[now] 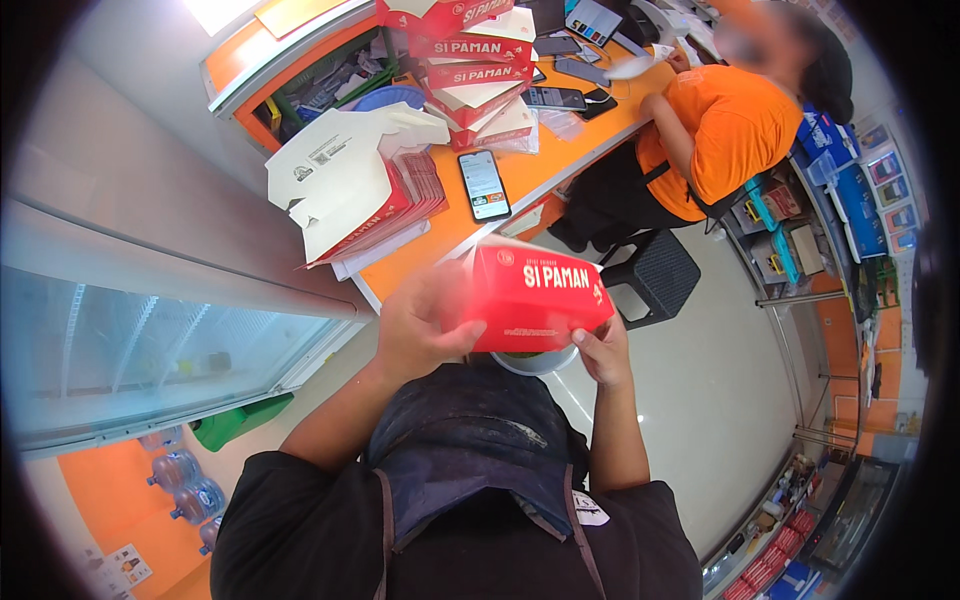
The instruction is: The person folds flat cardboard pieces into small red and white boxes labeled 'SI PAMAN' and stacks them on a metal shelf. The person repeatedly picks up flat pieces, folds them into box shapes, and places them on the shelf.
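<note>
A red cardboard food box [540, 295] with white lettering is held up in front of my chest, over the near edge of the orange table. My left hand [425, 325] grips its left end, thumb against the front face; the fingers there are blurred. At the lower right corner, my right hand [605, 355] pinches the box with the thumb in front. On the table to the left lies a pile of flat red-and-white box blanks [395, 205]. Beyond it rises a leaning stack of folded red boxes [478, 75].
A lit smartphone [484, 186] lies on the orange table [430, 255]. A person in an orange shirt [730, 130] sits at the right, near a black stool [660, 280]. At left stands a glass-door fridge [170, 350]. Below the box, a white round rim [538, 363] partly shows.
</note>
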A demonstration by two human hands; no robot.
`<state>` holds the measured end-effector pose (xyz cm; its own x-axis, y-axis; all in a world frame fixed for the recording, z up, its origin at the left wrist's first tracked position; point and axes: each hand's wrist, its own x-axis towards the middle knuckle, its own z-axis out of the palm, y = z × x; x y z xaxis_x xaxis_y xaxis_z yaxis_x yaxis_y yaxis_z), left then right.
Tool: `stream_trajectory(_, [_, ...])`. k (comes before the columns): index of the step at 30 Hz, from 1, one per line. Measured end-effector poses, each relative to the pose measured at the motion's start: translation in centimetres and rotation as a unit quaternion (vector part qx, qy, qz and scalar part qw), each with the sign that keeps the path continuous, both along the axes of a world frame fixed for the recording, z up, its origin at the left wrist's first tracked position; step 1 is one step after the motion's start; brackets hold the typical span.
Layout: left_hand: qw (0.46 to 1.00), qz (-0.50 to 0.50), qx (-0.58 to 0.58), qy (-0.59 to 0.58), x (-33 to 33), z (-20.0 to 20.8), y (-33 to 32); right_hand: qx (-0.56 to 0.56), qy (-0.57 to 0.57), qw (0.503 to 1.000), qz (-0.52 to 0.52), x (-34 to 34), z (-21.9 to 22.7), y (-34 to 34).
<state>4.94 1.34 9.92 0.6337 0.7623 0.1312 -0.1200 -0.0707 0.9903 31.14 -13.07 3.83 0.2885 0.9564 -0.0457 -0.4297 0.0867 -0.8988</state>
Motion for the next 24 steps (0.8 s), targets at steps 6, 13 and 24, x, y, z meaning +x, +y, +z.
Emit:
stream_trajectory(6, [0.929, -0.016, 0.337, 0.152, 2.4, 2.3, 1.0, -0.082, 0.025, 0.996, 0.004, 4.8, 0.6, 2.2])
stream_trajectory(13, [0.807, -0.039, 0.547, 0.219, 7.8, -2.8, 0.7, -0.163, 0.134, 0.977, -0.015, 5.0, -0.4, 7.6])
stream_trajectory(24, [0.836, 0.138, 0.321, 0.422, 3.7, -5.2, -3.7, -0.089, -0.198, 0.956, -0.200, 13.9, -15.8, 27.5])
